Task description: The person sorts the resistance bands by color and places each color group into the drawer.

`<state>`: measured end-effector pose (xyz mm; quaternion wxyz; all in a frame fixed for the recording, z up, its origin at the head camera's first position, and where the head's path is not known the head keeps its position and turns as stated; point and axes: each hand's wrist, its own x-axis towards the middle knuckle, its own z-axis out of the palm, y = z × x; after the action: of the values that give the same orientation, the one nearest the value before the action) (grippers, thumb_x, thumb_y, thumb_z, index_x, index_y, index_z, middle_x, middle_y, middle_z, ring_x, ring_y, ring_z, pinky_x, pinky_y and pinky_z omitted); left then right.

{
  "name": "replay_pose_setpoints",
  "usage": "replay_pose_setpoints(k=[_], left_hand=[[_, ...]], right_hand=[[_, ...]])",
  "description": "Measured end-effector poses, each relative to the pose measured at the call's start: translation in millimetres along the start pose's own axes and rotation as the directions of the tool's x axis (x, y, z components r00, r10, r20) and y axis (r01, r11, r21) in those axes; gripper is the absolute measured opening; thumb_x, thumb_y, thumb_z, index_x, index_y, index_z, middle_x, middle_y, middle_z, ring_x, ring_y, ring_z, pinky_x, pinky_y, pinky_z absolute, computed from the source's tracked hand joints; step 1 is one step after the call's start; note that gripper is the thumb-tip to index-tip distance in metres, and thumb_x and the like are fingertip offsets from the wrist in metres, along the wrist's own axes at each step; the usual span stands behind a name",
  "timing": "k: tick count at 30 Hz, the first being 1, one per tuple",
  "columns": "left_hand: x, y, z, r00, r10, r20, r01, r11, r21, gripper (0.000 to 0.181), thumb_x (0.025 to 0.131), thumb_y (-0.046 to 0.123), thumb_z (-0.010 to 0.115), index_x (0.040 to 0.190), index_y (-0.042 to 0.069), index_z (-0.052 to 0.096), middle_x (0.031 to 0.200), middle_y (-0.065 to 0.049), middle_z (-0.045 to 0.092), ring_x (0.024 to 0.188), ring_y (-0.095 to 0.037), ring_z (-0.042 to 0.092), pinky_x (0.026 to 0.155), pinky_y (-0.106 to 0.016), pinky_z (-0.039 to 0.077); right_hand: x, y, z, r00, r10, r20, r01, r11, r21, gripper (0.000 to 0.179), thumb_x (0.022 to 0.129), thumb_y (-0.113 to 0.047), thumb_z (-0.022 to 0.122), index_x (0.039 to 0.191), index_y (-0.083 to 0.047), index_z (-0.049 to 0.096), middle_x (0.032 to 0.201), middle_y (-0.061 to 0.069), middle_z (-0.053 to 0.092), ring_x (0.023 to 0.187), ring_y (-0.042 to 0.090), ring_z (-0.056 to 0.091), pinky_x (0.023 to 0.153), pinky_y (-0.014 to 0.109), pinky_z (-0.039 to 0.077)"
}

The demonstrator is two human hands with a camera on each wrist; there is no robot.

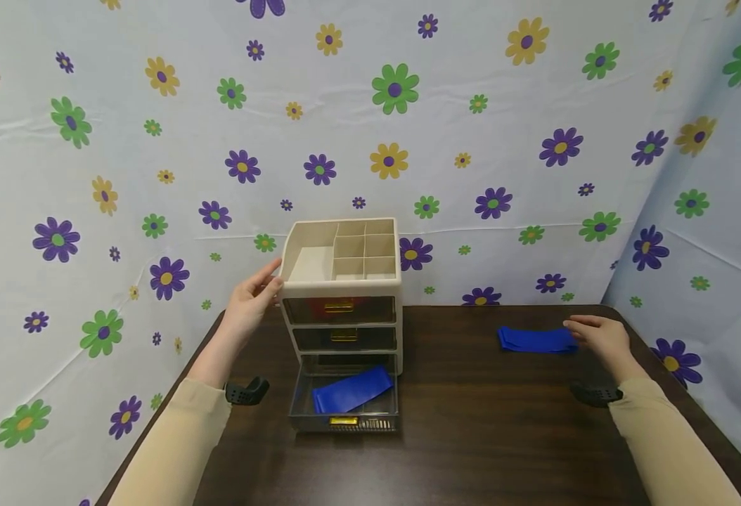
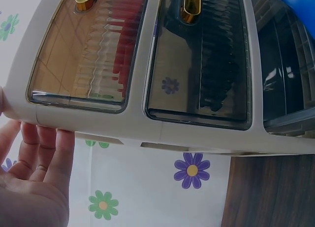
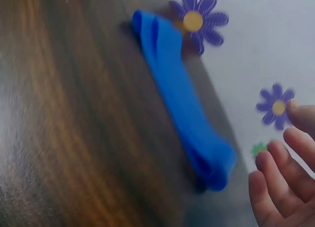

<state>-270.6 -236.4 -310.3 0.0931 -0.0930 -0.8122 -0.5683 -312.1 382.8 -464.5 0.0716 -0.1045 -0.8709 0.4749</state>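
A cream desktop drawer organizer [image 1: 342, 288] stands on the dark wooden table. My left hand [image 1: 249, 299] rests against its upper left side; the left wrist view shows the fingers [image 2: 47, 150] fairly straight along the side wall. The organizer's clear bottom drawer [image 1: 301, 420] is pulled out, with a flat blue band [image 1: 353, 391] lying in it. To the right, a second blue band [image 1: 538, 340], folded into a flat loop, lies on the table. Beside its right end hovers my right hand [image 1: 603, 341], fingers loosely bent and apart from the band in the right wrist view.
Two upper drawers are closed, with gold handles; something red [image 2: 128, 35] shows through the top drawer [image 2: 83, 59]. The organizer's top has divided compartments [image 1: 365, 247]. A flower-printed cloth [image 1: 446, 126] hangs behind the table [image 1: 472, 436] and along its sides.
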Motion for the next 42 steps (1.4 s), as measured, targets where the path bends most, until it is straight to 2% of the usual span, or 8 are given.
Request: replay_pose_setpoints(k=[8, 12, 14, 17, 21, 31, 35, 42], left_hand=[[1.7, -0.5, 1.9, 1.0, -0.006, 0.001, 0.006, 1.0, -0.003, 0.05, 0.102, 0.02, 0.052, 0.148, 0.008, 0.04, 0.121, -0.022, 0.052, 0.088, -0.009, 0.056, 0.075, -0.019, 0.05], [2.4, -0.8, 2.0, 1.0, -0.002, -0.002, 0.002, 1.0, -0.011, 0.049, 0.102, 0.02, 0.052, 0.148, 0.007, 0.04, 0.121, -0.022, 0.052, 0.088, -0.008, 0.056, 0.074, -0.017, 0.05], [2.7, -1.3, 2.1, 1.0, -0.008, -0.004, 0.008, 1.0, -0.012, 0.05, 0.102, 0.02, 0.052, 0.148, 0.008, 0.04, 0.122, -0.022, 0.052, 0.088, -0.008, 0.056, 0.075, -0.017, 0.05], [2.9, -1.8, 2.2, 1.0, -0.014, -0.004, 0.014, 1.0, -0.016, 0.05, 0.102, 0.02, 0.052, 0.148, 0.008, 0.039, 0.122, -0.021, 0.052, 0.089, -0.008, 0.056, 0.075, -0.017, 0.05], [2.4, -1.0, 2.7, 1.0, -0.016, -0.003, 0.016, 1.0, -0.024, 0.05, 0.102, 0.021, 0.052, 0.148, 0.009, 0.04, 0.121, -0.02, 0.052, 0.089, -0.009, 0.055, 0.075, -0.018, 0.05], [3.4, -0.1, 3.4, 1.0, -0.02, 0.003, 0.02, 1.0, -0.02, 0.05, 0.102, 0.021, 0.052, 0.149, 0.008, 0.038, 0.121, -0.02, 0.052, 0.091, -0.01, 0.055, 0.076, -0.018, 0.05], [9.1, -12.1, 1.1, 1.0, -0.016, 0.001, 0.016, 0.999, -0.037, 0.052, 0.101, 0.023, 0.053, 0.149, 0.011, 0.039, 0.121, -0.017, 0.053, 0.092, -0.009, 0.055, 0.076, -0.018, 0.05], [17.2, -33.7, -2.0, 1.0, 0.004, -0.015, -0.004, 0.999, -0.042, 0.053, 0.1, 0.03, 0.055, 0.149, 0.017, 0.041, 0.115, -0.009, 0.055, 0.093, -0.009, 0.056, 0.078, -0.022, 0.051]], right_hand=[[-7.4, 27, 5, 0.983, 0.151, -0.108, -0.145, 0.987, 0.065, 0.078, 0.091, -0.043, 0.064, 0.141, 0.011, 0.04, 0.131, 0.032, 0.051, 0.067, -0.005, 0.054, 0.06, 0.018, 0.049], [-8.7, 32, 9, 0.975, 0.193, -0.112, -0.19, 0.981, 0.038, 0.082, 0.091, -0.048, 0.061, 0.144, 0.01, 0.035, 0.14, 0.034, 0.041, 0.094, 0.028, 0.062, 0.083, 0.038, 0.051], [-7.6, 32, 11, 0.974, 0.192, -0.121, -0.193, 0.981, 0.006, 0.08, 0.092, -0.047, 0.06, 0.143, 0.011, 0.037, 0.141, 0.035, 0.039, 0.116, 0.044, 0.049, 0.097, 0.052, 0.041], [-4.9, 30, 14, 0.973, 0.174, -0.15, -0.185, 0.981, -0.065, 0.075, 0.093, -0.045, 0.06, 0.138, 0.013, 0.043, 0.14, 0.036, 0.038, 0.128, 0.05, 0.034, 0.106, 0.057, 0.027], [-1.2, 27, 20, 0.973, 0.15, -0.178, -0.176, 0.975, -0.139, 0.068, 0.093, -0.041, 0.06, 0.131, 0.015, 0.05, 0.136, 0.036, 0.042, 0.125, 0.051, 0.035, 0.105, 0.058, 0.025], [2.0, 24, 20, 0.995, 0.078, -0.065, -0.093, 0.955, -0.281, 0.053, 0.09, -0.024, 0.064, 0.121, 0.018, 0.055, 0.125, 0.039, 0.048, 0.115, 0.055, 0.043, 0.095, 0.06, 0.034], [1.7, 23, 21, 0.998, 0.063, -0.026, -0.067, 0.953, -0.294, 0.051, 0.089, -0.025, 0.065, 0.117, 0.017, 0.059, 0.121, 0.038, 0.052, 0.109, 0.053, 0.047, 0.089, 0.058, 0.038], [-0.8, 19, 22, 0.994, 0.11, 0.021, -0.104, 0.975, -0.196, 0.054, 0.089, -0.019, 0.064, 0.123, 0.021, 0.05, 0.126, 0.04, 0.046, 0.11, 0.05, 0.047, 0.09, 0.055, 0.042]])
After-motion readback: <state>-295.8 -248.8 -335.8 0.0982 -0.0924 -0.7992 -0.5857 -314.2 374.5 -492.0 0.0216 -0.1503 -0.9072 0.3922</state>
